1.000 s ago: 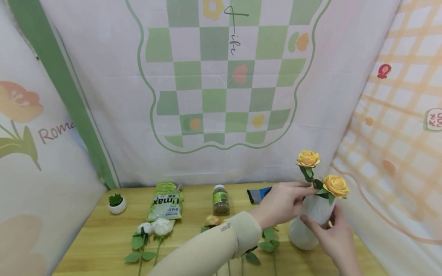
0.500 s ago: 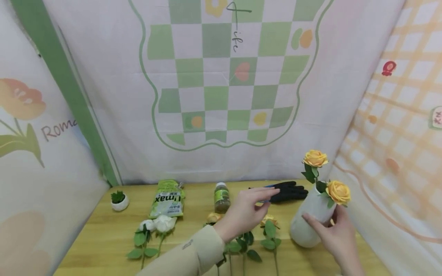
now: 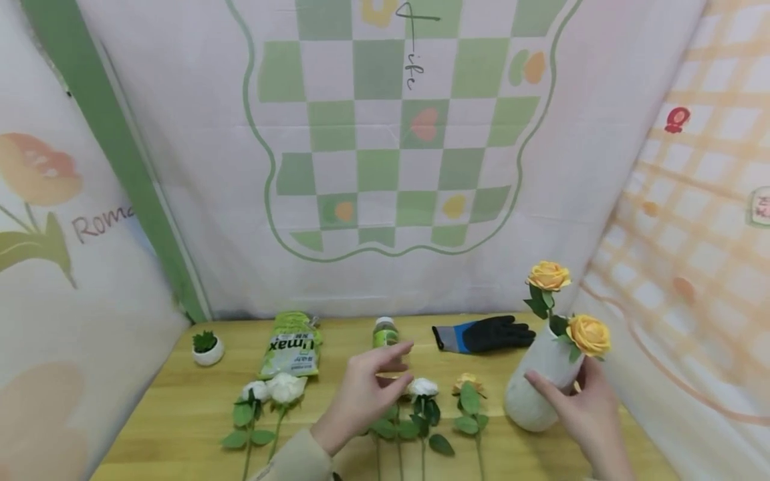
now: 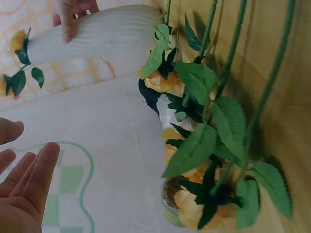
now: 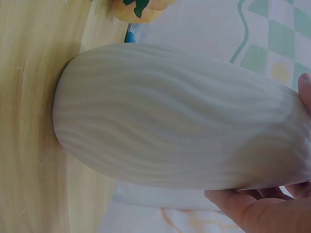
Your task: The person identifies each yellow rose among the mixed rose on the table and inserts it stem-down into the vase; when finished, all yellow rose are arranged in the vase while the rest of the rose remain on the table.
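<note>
Gripping the white vase (image 3: 532, 394) with our right hand (image 3: 582, 404), we hover our left hand (image 3: 361, 387), fingers released, near the lying roses (image 3: 424, 387).

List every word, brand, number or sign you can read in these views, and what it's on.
"Umax": on the green bag, upside down.
"Life": on the back cloth, running sideways.
"Roma": on the left cloth; its end is unclear at the edge.
Too small or blurred to read: the bag's other print, the bottle label, the sign at the right edge.
</note>
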`<state>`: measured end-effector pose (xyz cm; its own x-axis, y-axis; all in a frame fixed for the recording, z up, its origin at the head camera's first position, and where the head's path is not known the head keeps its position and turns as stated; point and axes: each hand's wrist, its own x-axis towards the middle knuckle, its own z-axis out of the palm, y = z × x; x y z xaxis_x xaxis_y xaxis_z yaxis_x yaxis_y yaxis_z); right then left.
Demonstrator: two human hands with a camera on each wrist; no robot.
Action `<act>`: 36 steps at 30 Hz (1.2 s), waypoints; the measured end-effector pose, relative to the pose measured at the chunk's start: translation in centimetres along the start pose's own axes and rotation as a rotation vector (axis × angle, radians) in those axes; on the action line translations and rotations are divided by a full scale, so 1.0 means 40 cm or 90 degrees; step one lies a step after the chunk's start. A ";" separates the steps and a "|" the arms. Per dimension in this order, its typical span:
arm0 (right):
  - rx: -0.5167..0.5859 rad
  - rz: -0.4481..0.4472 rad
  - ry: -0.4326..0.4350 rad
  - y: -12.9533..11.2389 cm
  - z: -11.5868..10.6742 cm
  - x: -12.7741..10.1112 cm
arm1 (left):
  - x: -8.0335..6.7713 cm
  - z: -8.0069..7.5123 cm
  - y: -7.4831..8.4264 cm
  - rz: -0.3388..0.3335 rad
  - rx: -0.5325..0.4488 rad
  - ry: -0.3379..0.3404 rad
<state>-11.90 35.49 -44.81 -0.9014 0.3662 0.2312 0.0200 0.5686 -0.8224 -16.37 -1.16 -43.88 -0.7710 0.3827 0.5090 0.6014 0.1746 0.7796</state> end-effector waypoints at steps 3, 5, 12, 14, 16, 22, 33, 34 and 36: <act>-0.004 0.005 -0.006 -0.004 0.004 0.001 | -0.034 -0.023 -0.009 -0.019 0.000 0.021; -0.008 0.009 0.000 -0.003 0.004 0.001 | -0.054 -0.033 -0.015 -0.028 0.007 0.029; -0.005 -0.013 0.025 0.008 0.000 -0.002 | -0.130 -0.055 -0.045 -0.061 0.028 0.052; -0.010 -0.013 0.023 0.008 0.000 -0.003 | -0.149 -0.063 -0.053 -0.073 0.054 0.050; -0.009 -0.013 0.021 0.007 0.000 -0.003 | -0.164 -0.072 -0.060 -0.078 0.087 0.039; -0.014 -0.002 0.012 0.007 -0.001 -0.001 | -0.200 -0.089 -0.095 -0.138 0.126 -0.033; -0.014 0.002 -0.003 0.008 0.003 0.004 | -0.232 -0.079 -0.127 -0.240 0.114 -0.123; -0.010 0.002 -0.003 0.007 0.004 0.003 | -0.231 -0.079 -0.128 -0.246 0.118 -0.130; -0.004 0.000 -0.003 0.005 0.006 0.002 | -0.228 -0.078 -0.132 -0.259 0.130 -0.146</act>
<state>-12.08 35.48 -45.07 -0.9034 0.3629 0.2283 0.0234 0.5735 -0.8188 -13.17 -8.41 -51.48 -0.8991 0.4324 0.0680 0.3086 0.5159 0.7992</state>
